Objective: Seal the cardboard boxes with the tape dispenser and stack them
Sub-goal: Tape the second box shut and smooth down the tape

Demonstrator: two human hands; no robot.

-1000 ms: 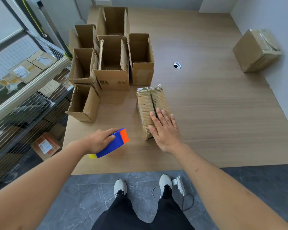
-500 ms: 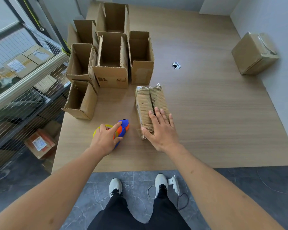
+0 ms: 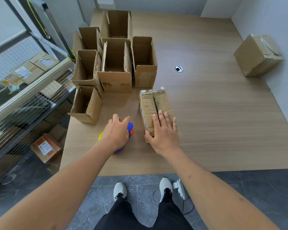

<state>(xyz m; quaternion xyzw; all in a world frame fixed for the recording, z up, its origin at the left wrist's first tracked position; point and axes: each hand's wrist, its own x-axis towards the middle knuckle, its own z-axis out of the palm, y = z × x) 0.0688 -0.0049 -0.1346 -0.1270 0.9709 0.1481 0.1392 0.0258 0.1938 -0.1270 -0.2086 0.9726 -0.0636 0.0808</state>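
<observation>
Left hand [image 3: 116, 131] lies over the tape dispenser [image 3: 130, 128], which stands on the wooden table [image 3: 214, 113] near the front edge; the fingers are spread and bent down over its blue and orange body, and a yellow part shows at the wrist side, but whether they really grip it or only rest on it I cannot tell. To the left of the table is a wire shelf [image 3: 28, 97] with labelled parcels on it, very close to the table's left edge. Behind the left hand stands a group of open boxes [image 3: 115, 63], their flaps up, touching one another; the nearest of them is just beside the left edge of the table. Right hand [image 3: 163, 133] is flat, fingers straight and a little apart, pressing on the near end of the closed box [image 3: 153, 103], with the thumb against its near left corner. This box lies in front of the open ones, apart from them, its two top flaps meeting in a seam under shiny tape. To the right the table is bare wood, with a small round cable hole [image 3: 179, 69]. Far right, against the wall, sits one taped box [image 3: 256, 55], tilted.
</observation>
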